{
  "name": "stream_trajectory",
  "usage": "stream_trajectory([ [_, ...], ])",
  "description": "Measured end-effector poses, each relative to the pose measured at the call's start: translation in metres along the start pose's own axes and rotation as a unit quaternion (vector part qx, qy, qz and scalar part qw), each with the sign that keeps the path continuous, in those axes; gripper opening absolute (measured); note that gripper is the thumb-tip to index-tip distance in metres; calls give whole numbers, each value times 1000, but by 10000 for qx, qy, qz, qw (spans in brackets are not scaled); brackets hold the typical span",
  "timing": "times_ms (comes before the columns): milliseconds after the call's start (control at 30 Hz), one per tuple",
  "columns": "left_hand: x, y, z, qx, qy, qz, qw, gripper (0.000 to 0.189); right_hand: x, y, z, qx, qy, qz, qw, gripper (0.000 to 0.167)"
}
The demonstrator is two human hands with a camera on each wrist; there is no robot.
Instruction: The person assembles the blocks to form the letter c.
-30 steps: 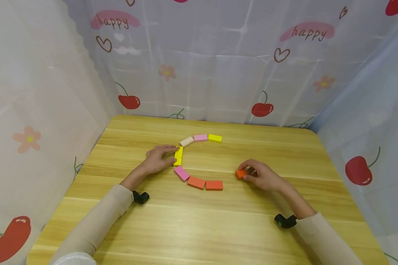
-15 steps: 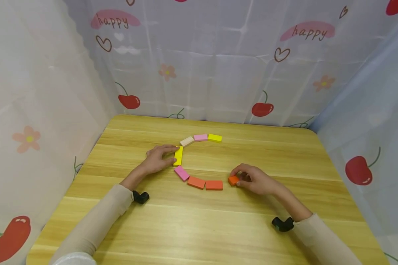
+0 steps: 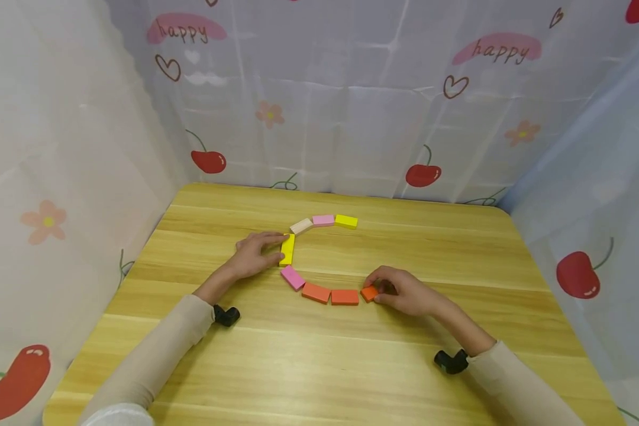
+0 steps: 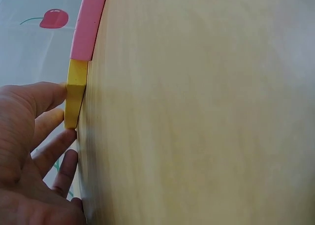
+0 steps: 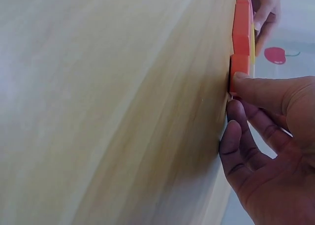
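Flat coloured building blocks lie in a curved row on the table. My left hand (image 3: 254, 255) holds the upright-lying yellow block (image 3: 287, 251) at the row's left side, index finger near its far end and thumb near its close end. In the left wrist view the thumb presses that yellow block (image 4: 76, 94) beside a pink block (image 4: 89, 25). My right hand (image 3: 404, 291) pinches an orange block (image 3: 369, 293) between thumb and fingers, right at the end of a red-orange block (image 3: 345, 297). In the right wrist view the thumb lies on the orange block (image 5: 239, 65).
A second red-orange block (image 3: 316, 293) and a pink block (image 3: 293, 277) continue the near part of the curve. Beyond the left hand lie a cream block (image 3: 301, 226), a light pink block (image 3: 323, 220) and another yellow block (image 3: 347, 221). Printed curtains (image 3: 346, 136) surround the wooden table (image 3: 277, 367).
My right hand has moved left and a little nearer, bringing the orange block to the end of the row's near part. The left hand has stayed on the yellow block.
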State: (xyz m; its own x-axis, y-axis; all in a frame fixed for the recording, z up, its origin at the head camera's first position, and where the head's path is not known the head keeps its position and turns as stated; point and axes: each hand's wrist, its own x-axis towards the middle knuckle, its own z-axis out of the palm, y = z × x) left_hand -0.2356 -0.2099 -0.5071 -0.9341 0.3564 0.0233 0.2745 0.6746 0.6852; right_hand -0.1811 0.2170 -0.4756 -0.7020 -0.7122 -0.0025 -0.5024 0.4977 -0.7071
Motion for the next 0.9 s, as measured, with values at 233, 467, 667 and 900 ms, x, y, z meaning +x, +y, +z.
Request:
stream_trajectory([
  [233, 1, 1, 0, -24, -27, -33, 10000, 54, 1, -2, 0, -27, 18, -99, 9999, 32],
  [467, 2, -2, -1, 8, -6, -7, 10000, 54, 4, 0, 0, 96, 25, -232, 9997, 32],
  [667, 1, -1, -1, -17, -7, -8, 10000, 53, 5, 0, 0, 139, -25, -160, 9998, 33],
  [900, 1, 1, -2, -18, -48, -23, 10000, 53, 3, 4, 3, 319, 20, -26, 9995, 42],
])
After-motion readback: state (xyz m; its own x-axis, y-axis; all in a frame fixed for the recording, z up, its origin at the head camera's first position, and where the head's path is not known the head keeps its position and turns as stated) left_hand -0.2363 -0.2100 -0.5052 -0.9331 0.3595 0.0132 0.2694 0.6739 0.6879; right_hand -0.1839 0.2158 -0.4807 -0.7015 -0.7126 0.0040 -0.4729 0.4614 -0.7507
